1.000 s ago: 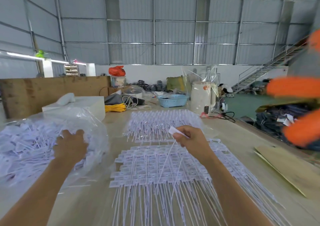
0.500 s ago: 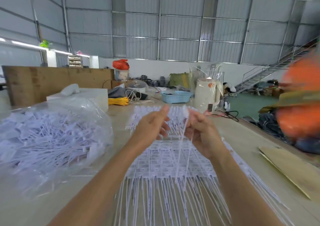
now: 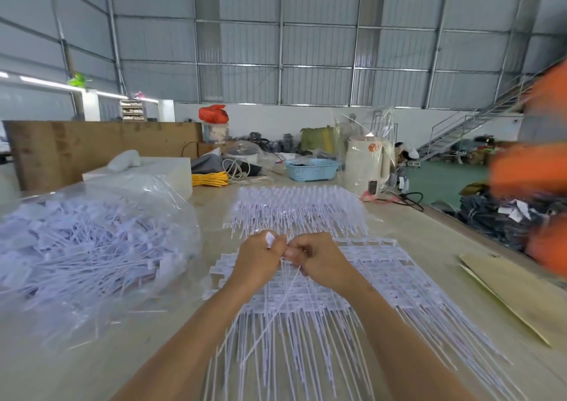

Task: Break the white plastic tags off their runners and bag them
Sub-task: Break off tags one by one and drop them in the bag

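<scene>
My left hand [image 3: 259,262] and my right hand [image 3: 319,262] meet above the near stack of white tag runners [image 3: 383,281]. The left hand pinches a small white tag [image 3: 271,238] at its fingertips. The right hand grips a thin white runner strip [image 3: 276,317] whose tails hang down toward me. A second stack of runners [image 3: 297,210] lies farther back on the table. At the left sits a large clear plastic bag [image 3: 92,247] full of loose white tags.
A sheet of cardboard [image 3: 518,293] lies at the table's right edge. A blue basket [image 3: 310,170], a white appliance [image 3: 365,164], a white box [image 3: 162,173] and yellow cord [image 3: 210,179] stand at the back. A blurred orange shape [image 3: 534,173] fills the right side.
My left hand left the bag and came across to join the right hand at the strip. Both hands have since dropped lower over the near stack, and a tag now shows at the left fingertips.
</scene>
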The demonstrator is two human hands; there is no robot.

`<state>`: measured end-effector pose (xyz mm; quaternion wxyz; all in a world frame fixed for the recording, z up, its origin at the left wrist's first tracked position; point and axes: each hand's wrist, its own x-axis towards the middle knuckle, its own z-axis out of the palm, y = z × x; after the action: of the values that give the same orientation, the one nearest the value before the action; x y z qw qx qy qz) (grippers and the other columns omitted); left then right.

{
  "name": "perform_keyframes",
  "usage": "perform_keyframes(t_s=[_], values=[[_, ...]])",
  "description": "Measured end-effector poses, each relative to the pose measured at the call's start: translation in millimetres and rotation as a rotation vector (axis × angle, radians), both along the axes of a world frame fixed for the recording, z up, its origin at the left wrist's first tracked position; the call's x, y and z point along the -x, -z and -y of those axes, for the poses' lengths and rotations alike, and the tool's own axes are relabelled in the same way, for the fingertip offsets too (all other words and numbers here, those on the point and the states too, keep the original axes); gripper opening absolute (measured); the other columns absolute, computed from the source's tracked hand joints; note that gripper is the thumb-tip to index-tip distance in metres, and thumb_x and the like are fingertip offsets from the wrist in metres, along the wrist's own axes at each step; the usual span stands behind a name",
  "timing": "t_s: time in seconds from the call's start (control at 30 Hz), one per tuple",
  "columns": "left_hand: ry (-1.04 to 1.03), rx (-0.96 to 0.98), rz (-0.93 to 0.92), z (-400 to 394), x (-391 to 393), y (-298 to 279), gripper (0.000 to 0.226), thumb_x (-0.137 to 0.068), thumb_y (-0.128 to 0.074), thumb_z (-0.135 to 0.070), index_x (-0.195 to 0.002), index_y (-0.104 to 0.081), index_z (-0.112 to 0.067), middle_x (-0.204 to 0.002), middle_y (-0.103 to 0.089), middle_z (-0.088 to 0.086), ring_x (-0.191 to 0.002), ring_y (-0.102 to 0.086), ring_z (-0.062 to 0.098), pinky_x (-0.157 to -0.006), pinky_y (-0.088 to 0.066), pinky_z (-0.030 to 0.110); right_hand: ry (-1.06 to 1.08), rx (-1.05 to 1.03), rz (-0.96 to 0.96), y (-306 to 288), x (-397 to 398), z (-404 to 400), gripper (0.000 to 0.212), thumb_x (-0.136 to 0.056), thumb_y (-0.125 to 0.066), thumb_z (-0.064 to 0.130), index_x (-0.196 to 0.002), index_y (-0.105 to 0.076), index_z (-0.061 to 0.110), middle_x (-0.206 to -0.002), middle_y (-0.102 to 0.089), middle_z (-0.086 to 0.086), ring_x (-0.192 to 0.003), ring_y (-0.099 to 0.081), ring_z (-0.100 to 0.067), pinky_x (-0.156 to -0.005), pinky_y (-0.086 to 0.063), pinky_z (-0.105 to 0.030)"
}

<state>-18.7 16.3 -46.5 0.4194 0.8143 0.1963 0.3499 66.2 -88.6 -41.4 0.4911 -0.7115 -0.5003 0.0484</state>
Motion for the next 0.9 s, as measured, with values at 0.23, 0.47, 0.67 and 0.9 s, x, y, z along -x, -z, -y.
perform_keyframes(t_s=[0.23, 0.47, 0.67, 0.9], values=[[0.240, 0.574, -0.188, -3, 8, -16, 0.036, -0.093, -0.050, -0.020, -0.058, -0.041, -0.017, -0.036, -0.027, -0.007, -0.028, -0.019, 0.006, -0.031, -0.013, 0.012, -0.001, -0.059, 0.429, 2, -7, -4, 0.012, -0.087, -0.059, 0.000, -0.081, -0.069, -0.001, -0.076, -0.060, -0.010, -0.072, -0.055, -0.021, -0.069, -0.043, -0.031], [0.522, 0.983, 0.383, -36, 31, -31, 0.035, -0.087, -0.051, -0.035, -0.060, -0.056, -0.015, -0.037, -0.030, -0.009, -0.027, -0.025, 0.003, -0.027, -0.018, 0.014, 0.096, -0.498, -0.513, -29, -34, 34, 0.030, -0.094, -0.044, 0.003, -0.065, -0.043, 0.012, -0.063, -0.038, -0.001, -0.056, -0.034, -0.012, -0.050, -0.032, -0.020], [0.270, 0.434, 0.105, 5, -2, -11, 0.051, -0.093, -0.040, -0.050, -0.081, -0.061, -0.006, -0.053, -0.050, -0.001, -0.044, -0.042, 0.009, -0.043, -0.034, 0.018, -0.067, -0.248, -0.426, -23, 3, 7, 0.024, -0.091, -0.053, 0.004, -0.069, -0.060, 0.009, -0.066, -0.056, -0.002, -0.062, -0.052, -0.015, -0.057, -0.046, -0.027], [0.448, 0.533, -0.077, 9, 7, -12, 0.043, -0.086, -0.052, -0.050, -0.086, -0.060, -0.008, -0.063, -0.051, 0.001, -0.048, -0.044, 0.010, -0.046, -0.041, 0.021, 0.094, -0.278, -0.021, -8, 11, -8, 0.030, -0.087, -0.058, 0.000, -0.066, -0.066, 0.021, -0.068, -0.059, 0.008, -0.066, -0.055, -0.004, -0.064, -0.044, -0.024]])
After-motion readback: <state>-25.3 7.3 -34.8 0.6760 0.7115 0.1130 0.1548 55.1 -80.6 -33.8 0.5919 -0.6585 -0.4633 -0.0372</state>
